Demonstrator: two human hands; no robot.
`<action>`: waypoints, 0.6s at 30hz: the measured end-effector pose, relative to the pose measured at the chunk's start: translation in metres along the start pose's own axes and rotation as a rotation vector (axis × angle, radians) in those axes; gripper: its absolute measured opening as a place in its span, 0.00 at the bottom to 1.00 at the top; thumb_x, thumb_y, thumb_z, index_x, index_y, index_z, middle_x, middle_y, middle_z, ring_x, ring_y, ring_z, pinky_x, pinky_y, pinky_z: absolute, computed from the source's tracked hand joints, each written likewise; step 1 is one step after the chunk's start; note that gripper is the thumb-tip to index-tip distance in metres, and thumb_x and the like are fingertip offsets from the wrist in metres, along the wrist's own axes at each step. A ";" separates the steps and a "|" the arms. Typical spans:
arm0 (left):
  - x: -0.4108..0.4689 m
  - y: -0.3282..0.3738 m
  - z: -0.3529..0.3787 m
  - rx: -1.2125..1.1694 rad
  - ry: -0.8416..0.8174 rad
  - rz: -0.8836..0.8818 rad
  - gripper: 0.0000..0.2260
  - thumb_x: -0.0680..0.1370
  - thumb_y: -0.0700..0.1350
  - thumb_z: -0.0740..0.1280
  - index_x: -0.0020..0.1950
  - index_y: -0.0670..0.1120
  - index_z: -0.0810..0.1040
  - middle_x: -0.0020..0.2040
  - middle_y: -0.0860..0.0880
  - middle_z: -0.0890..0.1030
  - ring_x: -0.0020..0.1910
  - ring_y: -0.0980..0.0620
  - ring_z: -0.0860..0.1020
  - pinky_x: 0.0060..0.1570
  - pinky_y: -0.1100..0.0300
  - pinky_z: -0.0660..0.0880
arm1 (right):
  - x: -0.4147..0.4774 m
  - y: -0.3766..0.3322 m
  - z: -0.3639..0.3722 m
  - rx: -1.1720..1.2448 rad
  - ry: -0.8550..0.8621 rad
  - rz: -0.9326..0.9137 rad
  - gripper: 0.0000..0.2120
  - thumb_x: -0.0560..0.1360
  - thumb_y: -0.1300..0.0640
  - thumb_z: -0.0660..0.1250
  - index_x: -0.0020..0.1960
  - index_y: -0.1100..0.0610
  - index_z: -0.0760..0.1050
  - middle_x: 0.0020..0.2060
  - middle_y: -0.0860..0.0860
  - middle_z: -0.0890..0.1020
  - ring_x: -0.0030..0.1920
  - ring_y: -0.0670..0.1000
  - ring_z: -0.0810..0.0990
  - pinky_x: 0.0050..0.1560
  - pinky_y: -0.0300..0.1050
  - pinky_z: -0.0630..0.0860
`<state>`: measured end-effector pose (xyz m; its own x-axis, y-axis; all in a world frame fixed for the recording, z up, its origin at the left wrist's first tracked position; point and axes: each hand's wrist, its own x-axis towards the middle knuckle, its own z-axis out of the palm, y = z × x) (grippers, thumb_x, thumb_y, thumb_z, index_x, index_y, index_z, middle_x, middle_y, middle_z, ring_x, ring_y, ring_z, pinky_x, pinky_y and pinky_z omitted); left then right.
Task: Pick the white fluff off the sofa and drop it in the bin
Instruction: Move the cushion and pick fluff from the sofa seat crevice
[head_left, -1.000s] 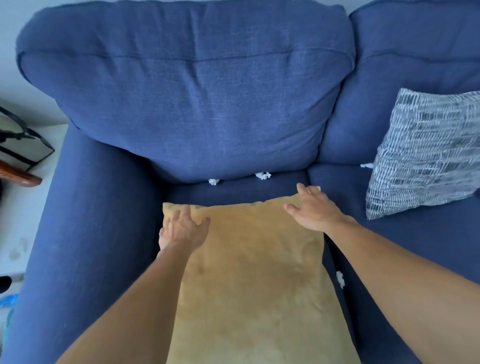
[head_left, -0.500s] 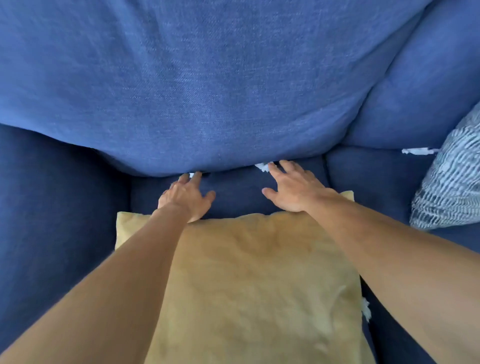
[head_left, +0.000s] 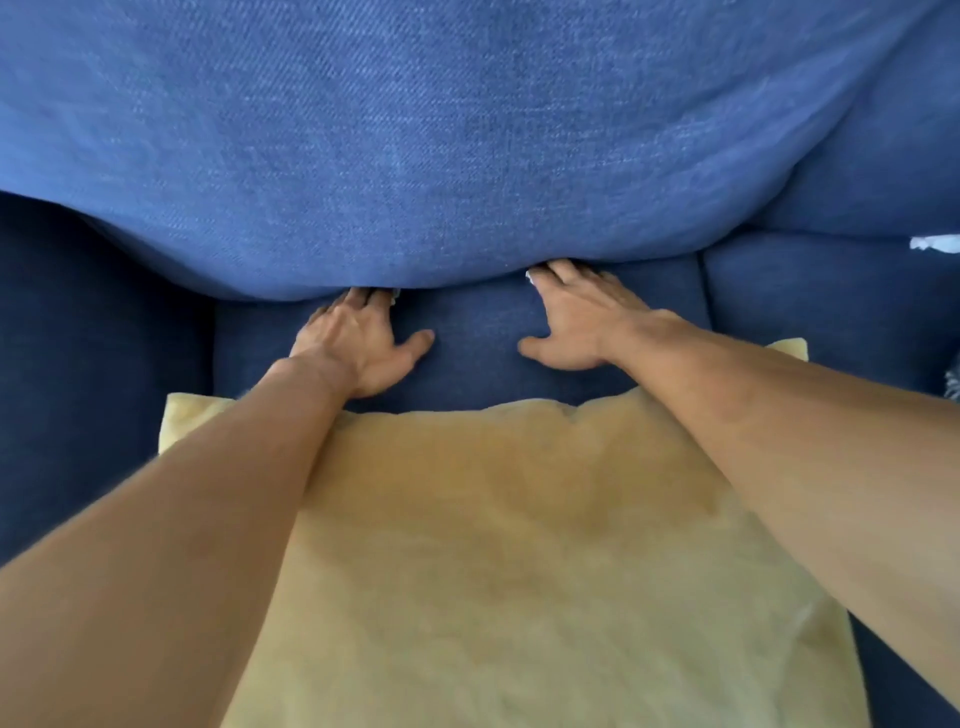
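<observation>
- left grip (head_left: 358, 345): spread, palm down on the seat cushion (head_left: 472, 358), thumb splayed; fingers pushed in under the back cushion (head_left: 415, 130) (tips hidden).
- fleck of white fluff (head_left: 396, 295) in the crease, just beside those fingers.
- right grip (head_left: 587, 322): spread flat too, fingers reaching the same crease; white speck (head_left: 530, 275) at the index tip, fluff or nail, cannot tell.
- larger white tuft (head_left: 932, 243) at the far right, well apart from both hands.
- yellow cushion (head_left: 493, 545) lies beneath both forearms.

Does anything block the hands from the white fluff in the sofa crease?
Only the back cushion, bulging over the crease. Left hand and right hand reach under its edge; fluff slivers show beside both.
</observation>
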<state>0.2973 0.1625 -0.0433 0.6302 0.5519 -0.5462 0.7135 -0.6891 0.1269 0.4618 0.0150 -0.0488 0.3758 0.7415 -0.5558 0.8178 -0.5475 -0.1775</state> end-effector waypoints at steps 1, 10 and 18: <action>0.000 -0.001 -0.002 0.004 -0.018 0.013 0.33 0.77 0.64 0.60 0.77 0.48 0.60 0.76 0.46 0.62 0.73 0.42 0.64 0.70 0.50 0.60 | 0.001 0.000 -0.002 -0.007 -0.019 0.001 0.44 0.71 0.35 0.65 0.77 0.55 0.52 0.76 0.51 0.53 0.76 0.56 0.54 0.74 0.50 0.54; 0.029 -0.019 -0.003 0.063 -0.238 0.043 0.55 0.59 0.78 0.64 0.79 0.53 0.51 0.78 0.51 0.58 0.76 0.47 0.58 0.74 0.50 0.57 | 0.028 -0.003 -0.007 -0.097 -0.210 0.028 0.63 0.56 0.26 0.72 0.78 0.52 0.46 0.77 0.51 0.53 0.77 0.55 0.52 0.76 0.51 0.49; 0.043 -0.016 -0.004 0.080 -0.302 0.034 0.61 0.53 0.79 0.67 0.79 0.55 0.47 0.79 0.53 0.53 0.78 0.48 0.54 0.74 0.51 0.54 | 0.037 -0.008 -0.018 -0.137 -0.365 0.055 0.64 0.57 0.29 0.74 0.78 0.53 0.42 0.77 0.52 0.53 0.77 0.56 0.53 0.75 0.52 0.50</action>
<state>0.3142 0.1986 -0.0651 0.5254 0.3716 -0.7654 0.6596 -0.7462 0.0905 0.4773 0.0540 -0.0533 0.2609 0.5125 -0.8181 0.8608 -0.5071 -0.0432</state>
